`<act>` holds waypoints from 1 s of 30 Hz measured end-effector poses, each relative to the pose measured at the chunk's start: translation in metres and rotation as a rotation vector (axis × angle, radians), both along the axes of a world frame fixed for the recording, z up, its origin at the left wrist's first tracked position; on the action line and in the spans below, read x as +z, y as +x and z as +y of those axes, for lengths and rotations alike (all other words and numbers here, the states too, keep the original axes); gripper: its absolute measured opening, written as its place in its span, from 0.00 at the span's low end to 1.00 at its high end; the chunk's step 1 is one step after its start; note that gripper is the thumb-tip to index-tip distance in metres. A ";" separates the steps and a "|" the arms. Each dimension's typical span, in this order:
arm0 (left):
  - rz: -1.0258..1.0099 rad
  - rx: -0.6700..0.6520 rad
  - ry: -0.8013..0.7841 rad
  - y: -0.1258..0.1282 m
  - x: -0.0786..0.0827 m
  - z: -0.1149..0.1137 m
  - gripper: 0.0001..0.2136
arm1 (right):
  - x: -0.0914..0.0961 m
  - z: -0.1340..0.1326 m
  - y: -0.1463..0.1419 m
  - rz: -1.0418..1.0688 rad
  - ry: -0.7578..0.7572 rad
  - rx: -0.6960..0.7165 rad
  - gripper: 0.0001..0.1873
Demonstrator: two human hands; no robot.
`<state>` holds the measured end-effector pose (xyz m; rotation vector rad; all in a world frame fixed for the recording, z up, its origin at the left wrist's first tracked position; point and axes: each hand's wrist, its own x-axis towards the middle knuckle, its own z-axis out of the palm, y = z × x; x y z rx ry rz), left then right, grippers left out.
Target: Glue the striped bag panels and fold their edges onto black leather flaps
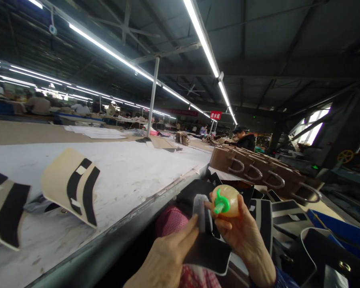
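My right hand (243,236) is wrapped round a squeeze bottle (232,200) of yellowish content, its green nozzle (220,206) pointing toward me. Over my lap is a black panel (208,252) with a pale edge. A greyish translucent strip (200,212) stands up at its upper part. My left hand (171,250) grips the panel there, fingers together and pressed against the strip; the thumb is hidden. The right index fingertip reaches to the strip's other side.
Two curved beige pieces with black bands, one (73,186) nearer, stand on the white-covered table (138,172) at left. Brown bags with handles (258,168) line the right. Below them lie black and beige panels (265,224) and a blue bin edge (342,228). A person (244,139) works beyond.
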<state>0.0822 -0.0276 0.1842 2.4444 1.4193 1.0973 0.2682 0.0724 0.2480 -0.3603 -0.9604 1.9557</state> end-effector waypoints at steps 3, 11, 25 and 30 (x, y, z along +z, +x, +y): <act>-0.339 0.048 -0.173 -0.016 -0.004 -0.011 0.23 | 0.001 0.006 0.017 -0.026 -0.050 -0.006 0.34; -1.393 0.238 -0.629 -0.017 -0.042 -0.007 0.21 | -0.038 -0.003 0.024 0.125 -0.026 -0.184 0.41; -1.416 0.302 -0.692 -0.026 -0.070 0.015 0.18 | -0.154 0.032 -0.034 0.013 -0.172 -0.268 0.28; -1.520 0.212 -0.656 -0.019 -0.049 0.007 0.13 | -0.121 0.004 -0.027 -0.029 -0.017 -0.366 0.29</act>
